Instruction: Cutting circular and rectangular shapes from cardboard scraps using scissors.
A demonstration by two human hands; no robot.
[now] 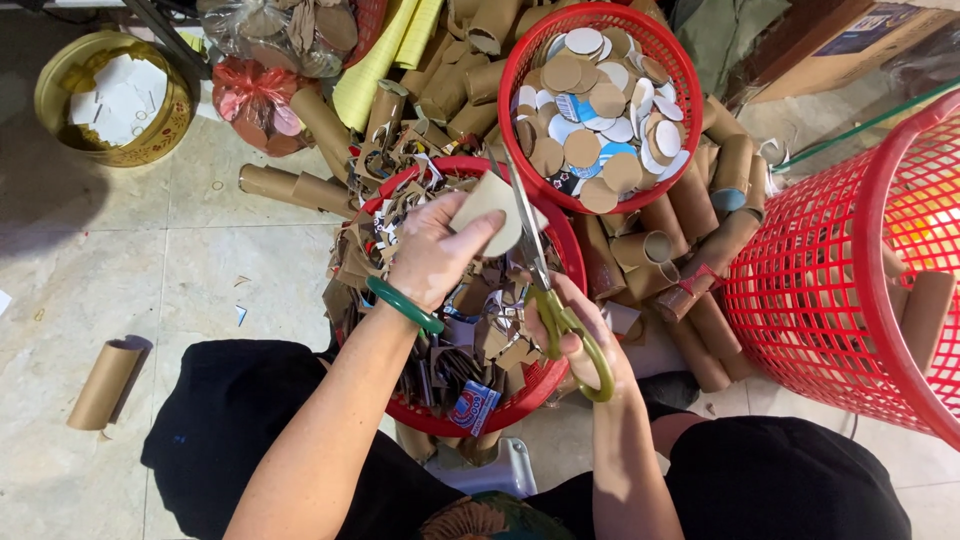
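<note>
Two hands busy, left hand (430,255) pinching cardboard piece (490,208), right hand (580,335) gripping scissors (545,285) beside it

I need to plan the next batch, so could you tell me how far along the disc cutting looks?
Done: a red basket is heaped with cut cardboard discs. In hand: the left hand holds a cardboard piece while the right hand works the scissors over the offcut basket. Left: many uncut cardboard tubes lie around.
</note>
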